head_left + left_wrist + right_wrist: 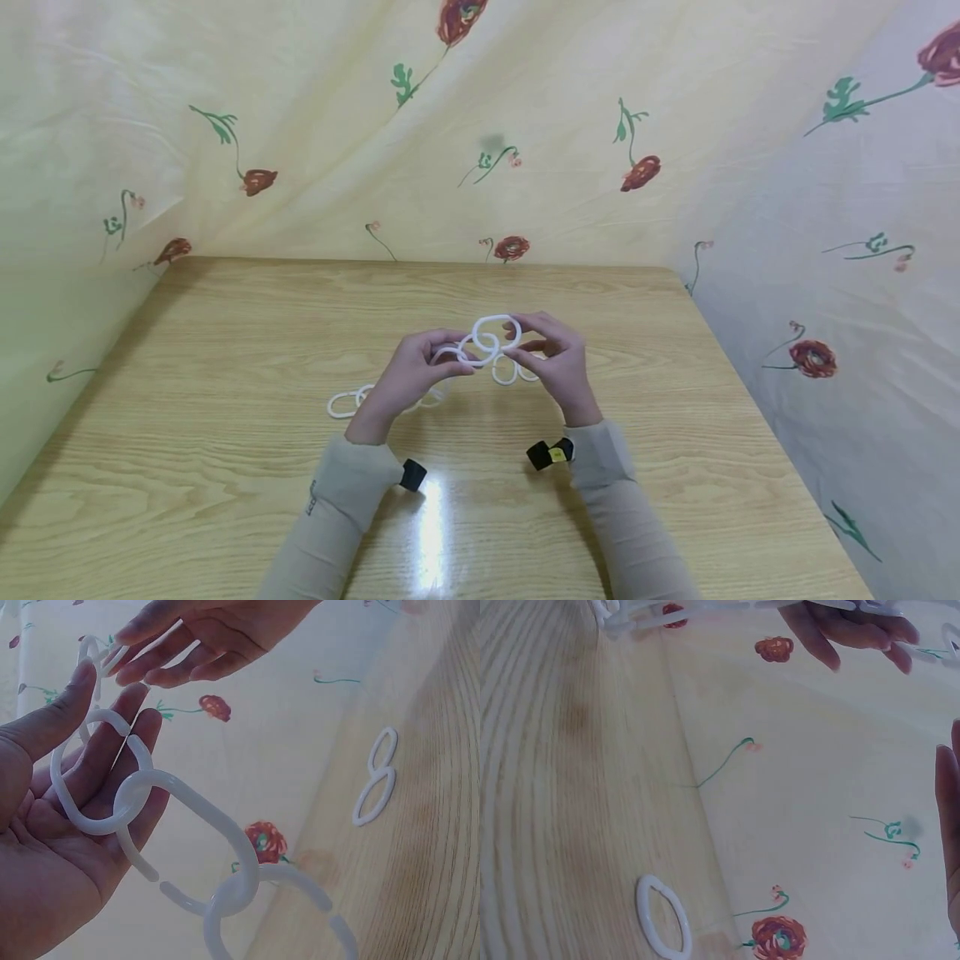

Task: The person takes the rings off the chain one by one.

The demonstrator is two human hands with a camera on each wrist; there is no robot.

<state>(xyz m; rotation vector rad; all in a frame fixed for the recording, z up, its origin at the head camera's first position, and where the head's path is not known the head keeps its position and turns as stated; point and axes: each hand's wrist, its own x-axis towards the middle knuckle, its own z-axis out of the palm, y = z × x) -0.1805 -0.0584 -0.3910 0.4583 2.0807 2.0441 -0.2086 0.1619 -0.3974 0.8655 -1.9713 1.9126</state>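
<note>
White chain [246, 851] trails from my left hand [408, 367], which pinches one of its links above the table [225, 350]; my right hand [561, 358] grips an overlapping link [497, 317]. I read this as joining or separating; next probably calls for lining up the openings, steadily.

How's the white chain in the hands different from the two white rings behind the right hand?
The white chain is partly held up by the left hand and right hand; the two white rings rest on the table.
The chain has more than two links; the rings are just a pair.
The chain's links tip different ways; the rings lie flat.
Both are white, with rounded loops.
</note>
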